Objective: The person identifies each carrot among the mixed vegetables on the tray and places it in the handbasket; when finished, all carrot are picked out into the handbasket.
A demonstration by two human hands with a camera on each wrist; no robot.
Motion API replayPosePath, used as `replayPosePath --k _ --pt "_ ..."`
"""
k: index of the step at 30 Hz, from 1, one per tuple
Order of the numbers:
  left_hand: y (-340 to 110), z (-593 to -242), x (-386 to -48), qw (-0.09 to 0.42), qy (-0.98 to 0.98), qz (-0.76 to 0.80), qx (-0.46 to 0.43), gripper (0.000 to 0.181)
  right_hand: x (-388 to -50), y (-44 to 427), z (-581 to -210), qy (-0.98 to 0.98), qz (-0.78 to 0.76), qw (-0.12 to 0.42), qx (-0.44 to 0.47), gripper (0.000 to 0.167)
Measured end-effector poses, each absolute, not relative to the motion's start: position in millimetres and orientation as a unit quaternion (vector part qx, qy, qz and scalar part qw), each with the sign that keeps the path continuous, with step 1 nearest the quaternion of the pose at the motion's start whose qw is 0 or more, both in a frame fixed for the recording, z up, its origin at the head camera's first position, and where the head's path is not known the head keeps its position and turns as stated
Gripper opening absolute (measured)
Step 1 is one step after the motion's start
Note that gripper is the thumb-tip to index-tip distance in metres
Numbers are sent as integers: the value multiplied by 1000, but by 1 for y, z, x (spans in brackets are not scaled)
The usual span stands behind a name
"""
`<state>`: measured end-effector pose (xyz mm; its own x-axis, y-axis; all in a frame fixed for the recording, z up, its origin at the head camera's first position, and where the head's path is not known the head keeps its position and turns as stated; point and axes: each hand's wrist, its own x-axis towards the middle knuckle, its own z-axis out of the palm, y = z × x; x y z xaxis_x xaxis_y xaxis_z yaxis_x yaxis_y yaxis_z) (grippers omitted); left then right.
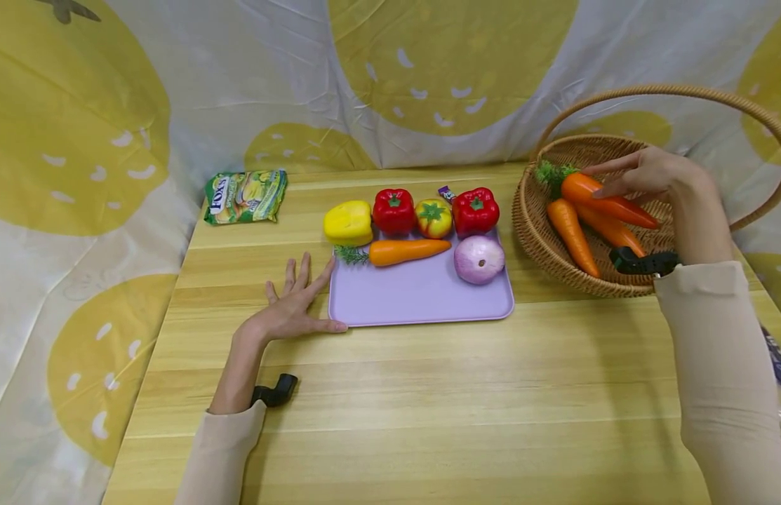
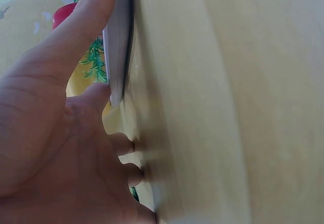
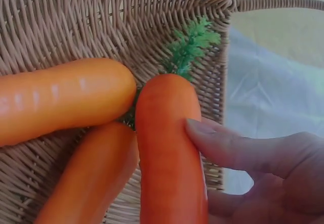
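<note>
In the head view, the right hand (image 1: 658,175) pinches a carrot (image 1: 608,201) over the wicker basket (image 1: 529,231); two other carrots lie beneath and beside it. The right wrist view shows the thumb (image 3: 223,145) against the held carrot (image 3: 169,143), near its green top. With fingers spread, the left hand (image 1: 288,312) touches the left edge of the lilac tray (image 1: 422,301), its thumb at the near corner. On the tray are a carrot (image 1: 405,251), an onion (image 1: 478,259), two red peppers (image 1: 394,212), a yellow pepper (image 1: 348,223) and a red-yellow fruit (image 1: 434,218).
A green Fox's packet (image 1: 246,197) lies at the table's back left. Behind the tray sits a small purple wrapper (image 1: 446,193). The basket's tall handle (image 1: 681,90) arches over its back and right side. A patterned cloth (image 1: 289,63) hangs behind the table.
</note>
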<state>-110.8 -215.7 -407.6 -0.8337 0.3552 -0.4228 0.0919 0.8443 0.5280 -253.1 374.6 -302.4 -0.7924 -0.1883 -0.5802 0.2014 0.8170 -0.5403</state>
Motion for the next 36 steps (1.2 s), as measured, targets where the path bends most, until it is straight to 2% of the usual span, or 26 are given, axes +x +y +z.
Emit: replayPosePath --k 6,10,15,20,27,36 --pt "-215 -407 -112 264 924 252 119 120 -252 375 -305 904 -292 312 29 49" --pt "-215 -409 -113 264 924 250 120 119 -252 376 -308 908 -292 297 37 44" --pt "-215 -408 -114 264 924 249 121 119 -255 380 -313 893 -332 300 46 40" --pt "-216 -409 -114 261 924 249 125 120 -254 383 -320 858 -401 315 64 45" --pt "-216 -408 -114 260 924 251 125 120 -251 385 -330 816 -486 300 83 44" --pt "-217 -408 -114 258 925 249 126 120 -250 381 -330 815 -490 294 93 36"
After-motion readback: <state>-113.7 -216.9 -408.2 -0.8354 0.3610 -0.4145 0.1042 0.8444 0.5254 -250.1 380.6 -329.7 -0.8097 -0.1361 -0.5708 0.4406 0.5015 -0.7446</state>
